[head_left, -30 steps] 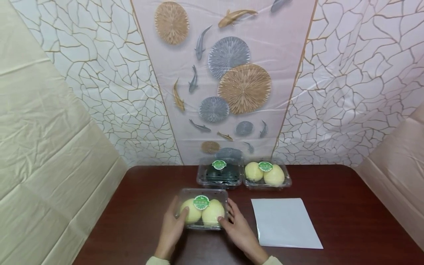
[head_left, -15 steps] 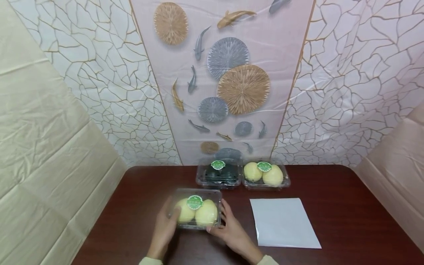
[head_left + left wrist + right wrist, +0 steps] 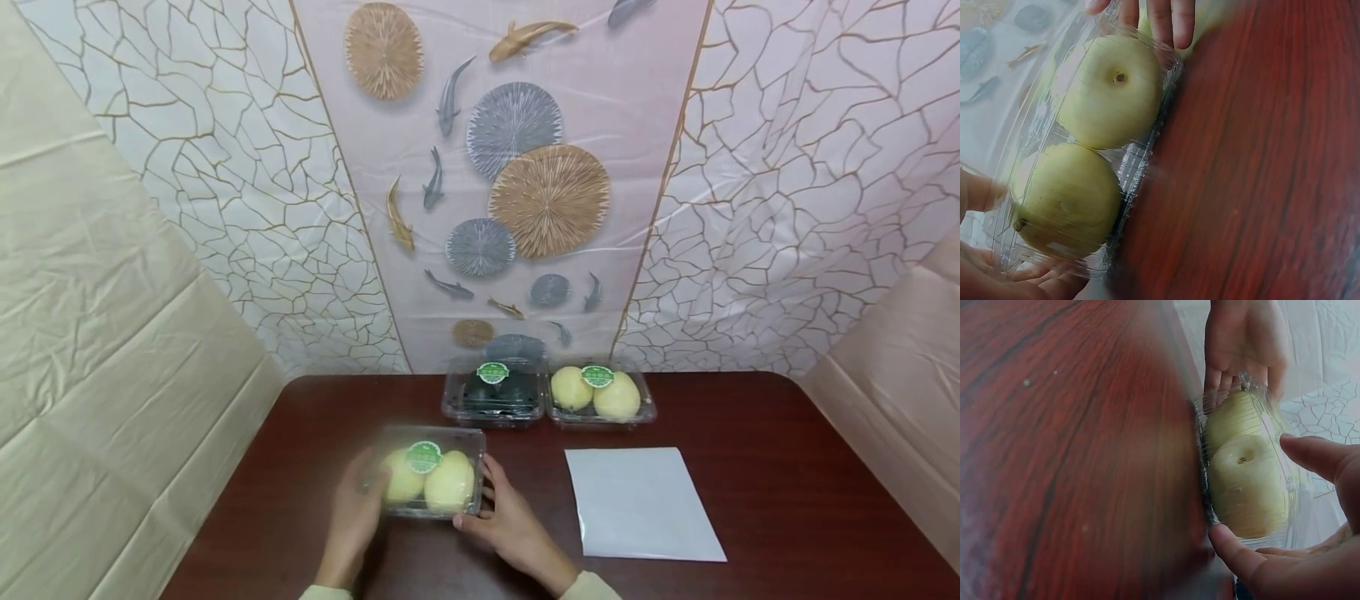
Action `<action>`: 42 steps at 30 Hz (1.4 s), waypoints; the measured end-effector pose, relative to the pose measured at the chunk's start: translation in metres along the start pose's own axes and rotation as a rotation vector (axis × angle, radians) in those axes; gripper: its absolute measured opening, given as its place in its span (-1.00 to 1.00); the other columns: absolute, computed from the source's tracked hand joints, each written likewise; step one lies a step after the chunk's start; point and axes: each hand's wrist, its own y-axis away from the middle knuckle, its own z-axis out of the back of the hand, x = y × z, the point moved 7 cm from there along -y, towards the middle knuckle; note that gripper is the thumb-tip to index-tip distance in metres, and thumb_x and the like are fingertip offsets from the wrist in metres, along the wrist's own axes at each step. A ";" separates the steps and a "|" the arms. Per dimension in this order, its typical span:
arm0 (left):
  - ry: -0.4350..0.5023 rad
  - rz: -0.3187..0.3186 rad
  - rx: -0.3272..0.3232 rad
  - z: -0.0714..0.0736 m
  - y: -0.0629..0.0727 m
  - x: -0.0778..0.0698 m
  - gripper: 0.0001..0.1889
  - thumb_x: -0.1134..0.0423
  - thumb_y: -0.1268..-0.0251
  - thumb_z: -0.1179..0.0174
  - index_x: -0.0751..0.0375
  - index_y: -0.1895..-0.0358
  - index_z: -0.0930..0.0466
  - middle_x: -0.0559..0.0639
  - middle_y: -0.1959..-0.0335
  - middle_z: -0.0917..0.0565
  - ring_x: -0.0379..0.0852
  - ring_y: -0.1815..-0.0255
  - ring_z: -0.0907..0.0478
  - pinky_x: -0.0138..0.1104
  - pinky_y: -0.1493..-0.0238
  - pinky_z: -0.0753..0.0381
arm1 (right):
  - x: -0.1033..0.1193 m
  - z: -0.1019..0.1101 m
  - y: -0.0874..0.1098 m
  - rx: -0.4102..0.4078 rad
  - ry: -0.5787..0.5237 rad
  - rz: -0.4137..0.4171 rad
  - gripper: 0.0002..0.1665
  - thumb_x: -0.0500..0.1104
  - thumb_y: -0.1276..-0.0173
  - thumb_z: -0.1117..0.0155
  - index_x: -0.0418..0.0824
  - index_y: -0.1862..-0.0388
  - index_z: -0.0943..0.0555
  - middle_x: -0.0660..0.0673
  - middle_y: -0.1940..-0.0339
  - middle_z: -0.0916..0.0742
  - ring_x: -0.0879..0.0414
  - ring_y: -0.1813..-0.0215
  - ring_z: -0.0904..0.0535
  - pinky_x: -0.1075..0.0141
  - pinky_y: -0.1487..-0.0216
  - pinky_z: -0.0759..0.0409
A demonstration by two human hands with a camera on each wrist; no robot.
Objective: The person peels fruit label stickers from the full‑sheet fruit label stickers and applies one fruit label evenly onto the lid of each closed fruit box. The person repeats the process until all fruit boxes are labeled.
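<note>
Between my two hands is a clear plastic fruit box (image 3: 435, 477) with a green-and-white label; two pale yellow-green fruits that look like pears show through it. My left hand (image 3: 352, 504), blurred in the head view, grips its left end, thumb on top and fingers around the side. At the opposite end my right hand (image 3: 513, 529) holds the box, its thumb near the front corner and its fingers along the right side. In the left wrist view the fruits (image 3: 1113, 94) lie side by side under the lid. Whether the box touches the table cannot be told.
Against the back wall stand a clear box with dark contents (image 3: 495, 396) and another with two pale yellow fruits (image 3: 617, 397). A white sheet (image 3: 643, 504) lies right of my hands on the dark red-brown table (image 3: 795, 467). Patterned cloth hangs behind.
Both hands have carried the fruit box leftward across the table, away from the white sheet. They have kept hold of it throughout. The two back boxes and the sheet stay put.
</note>
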 end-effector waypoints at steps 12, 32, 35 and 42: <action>-0.046 0.013 -0.024 0.015 -0.004 0.007 -0.38 0.15 -0.63 -0.16 0.41 -0.56 -0.27 0.46 -0.51 -0.39 0.45 -0.49 -0.35 0.26 -0.50 -0.31 | 0.009 -0.005 -0.009 -0.050 0.147 0.036 0.15 -0.20 -0.22 -0.59 -0.53 -0.61 -0.14 -0.31 -0.16 -0.62 -0.06 0.00 -0.62 0.37 0.16 -0.62; -0.079 0.035 -0.076 0.036 -0.005 0.018 -0.30 -0.01 -0.69 -0.05 0.46 -0.58 -0.21 0.50 -0.52 -0.34 0.47 -0.51 -0.30 0.27 -0.53 -0.24 | 0.014 -0.030 -0.023 -0.045 0.071 0.022 0.16 -0.30 -0.21 -0.57 -0.59 -0.60 -0.08 -0.12 0.33 -0.58 0.23 0.46 -0.47 0.42 0.46 -0.52; -0.050 0.079 -0.077 0.039 -0.003 0.019 -0.24 -0.04 -0.68 -0.05 0.51 -0.60 -0.11 0.56 -0.53 -0.28 0.50 -0.52 -0.26 0.29 -0.53 -0.22 | 0.015 -0.032 -0.025 -0.061 0.088 0.025 0.16 -0.29 -0.19 -0.57 -0.56 -0.61 -0.10 -0.10 0.34 -0.58 0.24 0.47 -0.48 0.41 0.41 -0.53; 0.032 0.167 -0.072 0.040 0.000 0.019 -0.13 -0.06 -0.67 -0.07 0.51 -0.65 0.08 0.61 -0.54 -0.20 0.54 -0.54 -0.20 0.29 -0.54 -0.19 | 0.015 -0.035 -0.031 -0.090 0.137 0.033 0.17 -0.27 -0.17 -0.58 -0.56 -0.60 -0.11 -0.08 0.38 -0.59 0.26 0.47 -0.49 0.40 0.35 -0.52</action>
